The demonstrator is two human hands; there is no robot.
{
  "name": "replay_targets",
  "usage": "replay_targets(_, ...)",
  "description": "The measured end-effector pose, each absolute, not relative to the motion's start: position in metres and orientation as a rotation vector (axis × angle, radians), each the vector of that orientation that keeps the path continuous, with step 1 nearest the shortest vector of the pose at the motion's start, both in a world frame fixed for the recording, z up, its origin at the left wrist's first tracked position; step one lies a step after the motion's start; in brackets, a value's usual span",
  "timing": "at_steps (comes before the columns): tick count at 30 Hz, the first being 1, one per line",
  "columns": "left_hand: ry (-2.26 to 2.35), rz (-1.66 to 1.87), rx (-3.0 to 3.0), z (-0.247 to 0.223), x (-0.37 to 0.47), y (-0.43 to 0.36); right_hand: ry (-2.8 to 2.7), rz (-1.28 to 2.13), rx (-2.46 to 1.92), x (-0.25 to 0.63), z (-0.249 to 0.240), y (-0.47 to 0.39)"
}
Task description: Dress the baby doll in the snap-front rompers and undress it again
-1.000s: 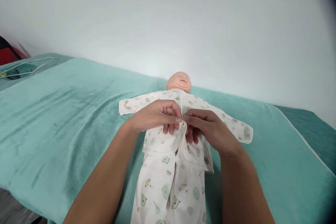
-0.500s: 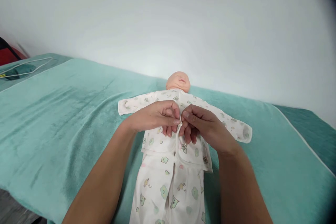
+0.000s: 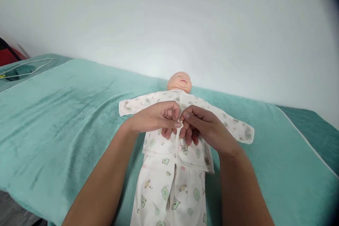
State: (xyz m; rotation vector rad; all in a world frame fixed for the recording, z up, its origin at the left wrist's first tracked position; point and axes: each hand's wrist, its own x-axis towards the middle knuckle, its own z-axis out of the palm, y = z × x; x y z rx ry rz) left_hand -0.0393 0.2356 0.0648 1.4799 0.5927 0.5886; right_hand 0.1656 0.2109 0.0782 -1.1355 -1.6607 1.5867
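Observation:
A baby doll [image 3: 180,81] lies on its back, head away from me, in a white patterned jacket [image 3: 156,143] and matching trousers [image 3: 159,183]. Over the chest, my left hand [image 3: 161,117] pinches the jacket's front edge beside a small pale button [image 3: 181,124]. My right hand [image 3: 201,122] is closed on the other side of the same front edge, its thumb and forefinger together. The fingertips of both hands nearly meet. Below them the two front panels part slightly. The doll's sleeves are spread out to both sides.
A green cloth [image 3: 87,113] with soft wrinkles covers the table beneath the doll. Behind it rises a white wall [image 3: 159,24]. At the far left are a white cord [image 3: 34,70] and a red and black object [image 3: 7,54].
The fingertips of both hands have shifted slightly left with the jacket's edge, and my right fingertips are closer to the left ones. The doll has hardly moved.

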Motion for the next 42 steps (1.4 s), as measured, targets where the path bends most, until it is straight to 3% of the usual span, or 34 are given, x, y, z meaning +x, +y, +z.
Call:
replay_targets(8,0.697,0.275,1.531,0.072,-0.054,0.236,-1.582,1.554,-1.082,0.170,0.074,0.213)
replay_targets(13,0.728,0.313,1.527,0.070,-0.059,0.236,-1.497,1.508,-0.947,0.174,0.068,0.215)
replay_targets(15,0.708,0.479,1.498,0.065,-0.058,0.238,-1.413,1.400,-0.903,0.175,0.067,0.217)
replay_targets(20,0.888,1.285,1.350,0.040,-0.046,0.255,-1.348,0.937,-1.048,0.168,0.056,0.224)
replay_targets(24,1.296,1.522,1.556,0.011,-0.039,0.270,-1.597,0.715,-1.283,0.162,0.044,0.231)
replay_targets(29,1.735,1.349,2.019,-0.015,-0.050,0.271,-1.730,0.687,-1.396,0.173,0.029,0.240)
replay_targets(34,1.977,1.054,2.125,-0.032,-0.080,0.254,-1.827,0.310,-1.632,0.203,0.001,0.239)
replay_targets(42,2.314,1.016,1.916,-0.055,-0.145,0.222,-1.668,-0.098,-2.047,0.304,-0.028,0.217)
